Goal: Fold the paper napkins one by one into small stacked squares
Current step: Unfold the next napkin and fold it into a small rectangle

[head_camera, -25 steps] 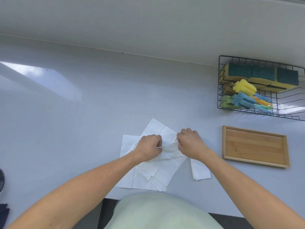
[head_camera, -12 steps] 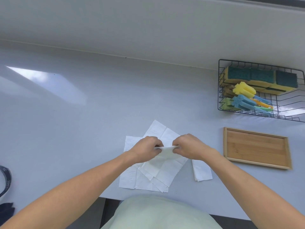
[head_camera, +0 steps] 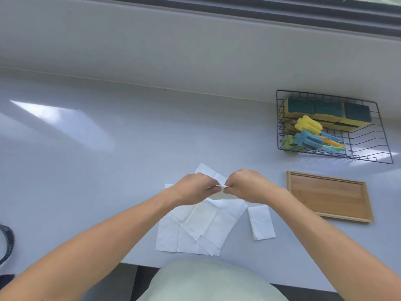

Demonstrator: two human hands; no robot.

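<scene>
Head view: left hand [head_camera: 193, 187] and right hand [head_camera: 247, 185] each pinch one paper napkin [head_camera: 219, 187], raised above the loose napkin pile [head_camera: 195, 227] at tabletop [head_camera: 108, 170] centre. Folded napkin [head_camera: 261, 222] lies at 3 o'clock of pile. Napkin looks light, limp, tearable; grip edges.

- A pale grey counter [head_camera: 108, 159] fills the view, glossy, with a bright patch of light [head_camera: 60, 120] on its left part.
- Behind the counter rises a plain grey wall [head_camera: 173, 51].
- Above the wall, a dark window frame [head_camera: 282, 11] runs along the top edge.
</scene>
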